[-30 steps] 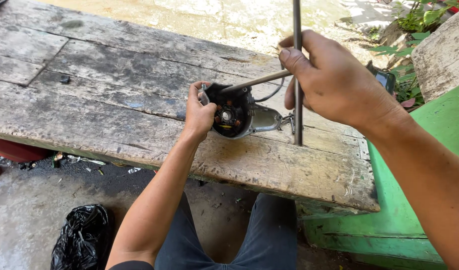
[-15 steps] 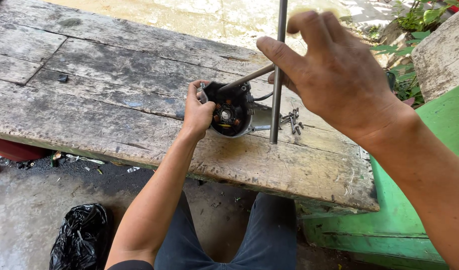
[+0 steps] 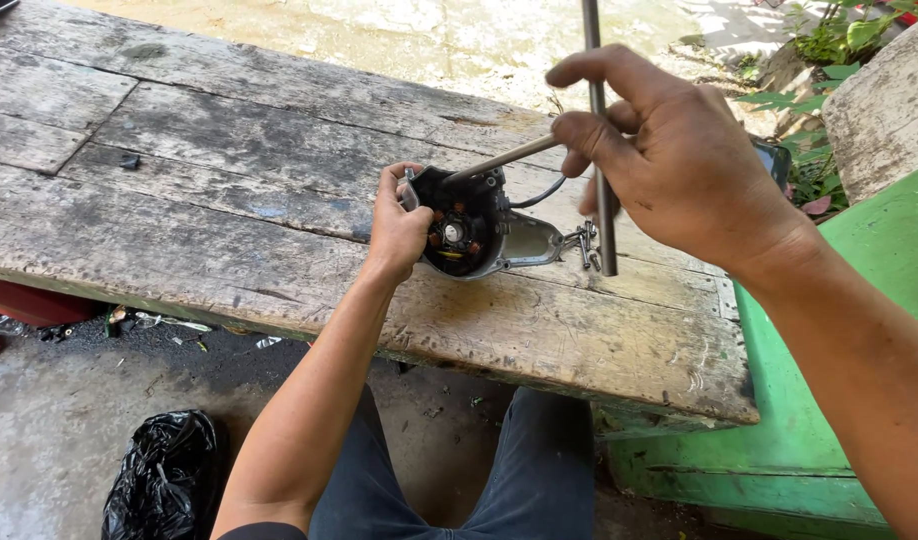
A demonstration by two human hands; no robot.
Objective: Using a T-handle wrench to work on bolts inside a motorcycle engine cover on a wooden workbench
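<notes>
Two hands working on a small motor part at a wooden worktop [image 3: 229, 270].
Left hand [image 3: 399, 230] fingers grip the housing [image 3: 469, 235]; right hand [image 3: 679, 165] fingers pinch a T-shaped rod [image 3: 601, 150].

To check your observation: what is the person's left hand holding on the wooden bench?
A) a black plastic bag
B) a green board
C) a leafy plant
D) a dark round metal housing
D: the left hand grips the dark round metal housing on the wooden bench.
</notes>
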